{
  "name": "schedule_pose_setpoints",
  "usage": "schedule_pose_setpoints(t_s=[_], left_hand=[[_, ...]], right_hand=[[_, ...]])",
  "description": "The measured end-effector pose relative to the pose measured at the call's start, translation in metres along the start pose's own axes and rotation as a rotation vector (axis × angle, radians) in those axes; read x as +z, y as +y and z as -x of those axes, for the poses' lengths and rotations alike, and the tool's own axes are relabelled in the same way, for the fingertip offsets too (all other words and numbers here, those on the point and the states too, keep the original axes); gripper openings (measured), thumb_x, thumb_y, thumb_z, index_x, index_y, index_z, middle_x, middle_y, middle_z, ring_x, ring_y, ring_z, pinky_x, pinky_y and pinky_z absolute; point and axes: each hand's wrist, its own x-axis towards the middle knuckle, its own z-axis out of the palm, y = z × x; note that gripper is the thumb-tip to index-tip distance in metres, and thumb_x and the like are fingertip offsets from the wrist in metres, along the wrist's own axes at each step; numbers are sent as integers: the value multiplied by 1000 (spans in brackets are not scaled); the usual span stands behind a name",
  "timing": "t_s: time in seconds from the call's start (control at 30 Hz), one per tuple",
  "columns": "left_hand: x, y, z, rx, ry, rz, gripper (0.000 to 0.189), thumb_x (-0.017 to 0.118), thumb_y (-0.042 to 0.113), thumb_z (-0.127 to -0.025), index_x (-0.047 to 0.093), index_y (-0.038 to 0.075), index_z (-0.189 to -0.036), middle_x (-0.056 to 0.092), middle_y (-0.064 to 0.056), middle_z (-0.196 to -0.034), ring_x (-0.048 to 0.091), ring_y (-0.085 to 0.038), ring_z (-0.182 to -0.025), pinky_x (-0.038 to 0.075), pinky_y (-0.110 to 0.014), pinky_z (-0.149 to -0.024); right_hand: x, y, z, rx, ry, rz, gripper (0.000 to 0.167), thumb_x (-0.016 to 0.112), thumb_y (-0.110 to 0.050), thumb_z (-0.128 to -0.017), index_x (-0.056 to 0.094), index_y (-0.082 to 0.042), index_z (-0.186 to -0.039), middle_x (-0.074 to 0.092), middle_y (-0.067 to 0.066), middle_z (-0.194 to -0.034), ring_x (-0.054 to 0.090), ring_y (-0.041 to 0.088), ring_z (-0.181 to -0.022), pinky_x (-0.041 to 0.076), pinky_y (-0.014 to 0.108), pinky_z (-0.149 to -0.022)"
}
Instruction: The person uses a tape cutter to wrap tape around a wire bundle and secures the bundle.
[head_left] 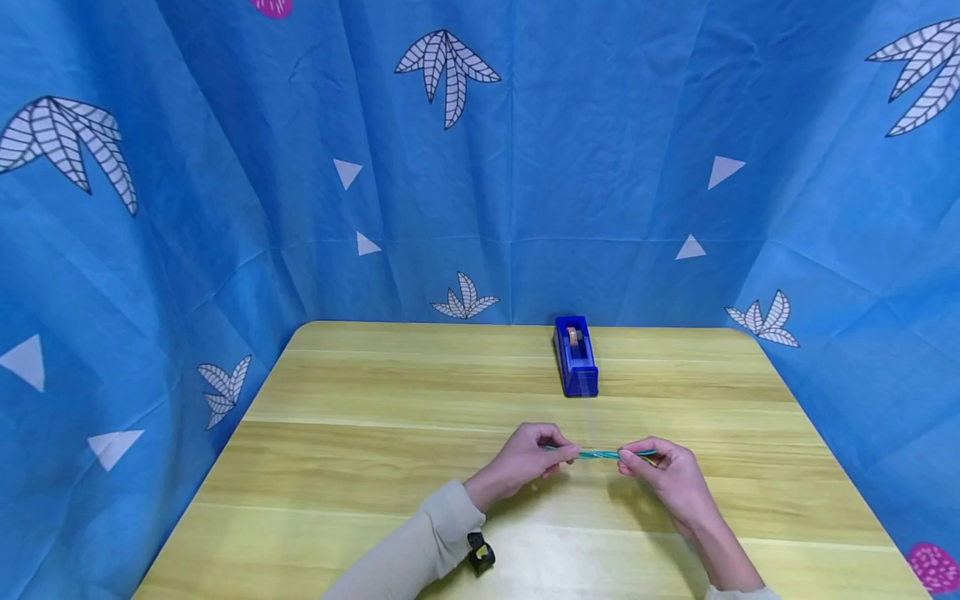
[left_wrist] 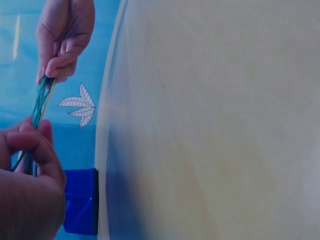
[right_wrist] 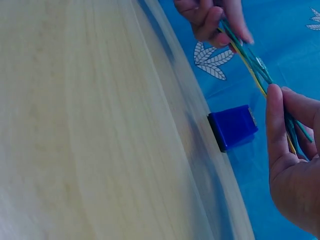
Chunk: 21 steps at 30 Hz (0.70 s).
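Note:
A thin bundle of green and yellow wires is held level above the table between both hands. My left hand pinches its left part between thumb and fingers. Toward the other end, my right hand pinches it too, and wire ends stick out past the fingers. In the right wrist view, a shiny clear patch shows on the wires between the hands. A faint clear strip of tape runs from the blue tape dispenser down toward the bundle; whether it sticks to the wires I cannot tell.
The wood-grain table has rounded far corners. Blue curtains with white leaf prints hang behind it and along both sides. A small black device sits at the left sleeve's cuff.

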Motion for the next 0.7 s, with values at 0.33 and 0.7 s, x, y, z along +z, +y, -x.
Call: schedule_pose_setpoints(t_s=[0.33, 0.7], left_hand=[[4, 0, -2, 106, 66, -115, 9, 80, 10, -91, 75, 2, -92, 67, 6, -76, 54, -8, -59, 43, -17, -50], [0, 4, -1, 206, 56, -269, 10, 78, 19, -93, 76, 11, -88, 74, -12, -84, 65, -29, -64, 45, -19, -49]], right_hand=[[-3, -6, -3, 130, -54, -72, 41, 71, -17, -100, 62, 13, -126, 74, 2, -101, 74, 13, -84, 62, 29, -84], [-15, -12, -12, 224, -312, -39, 22, 67, -22, -103, 74, -5, -114, 75, 6, -100, 64, 5, -68, 59, 21, -66]])
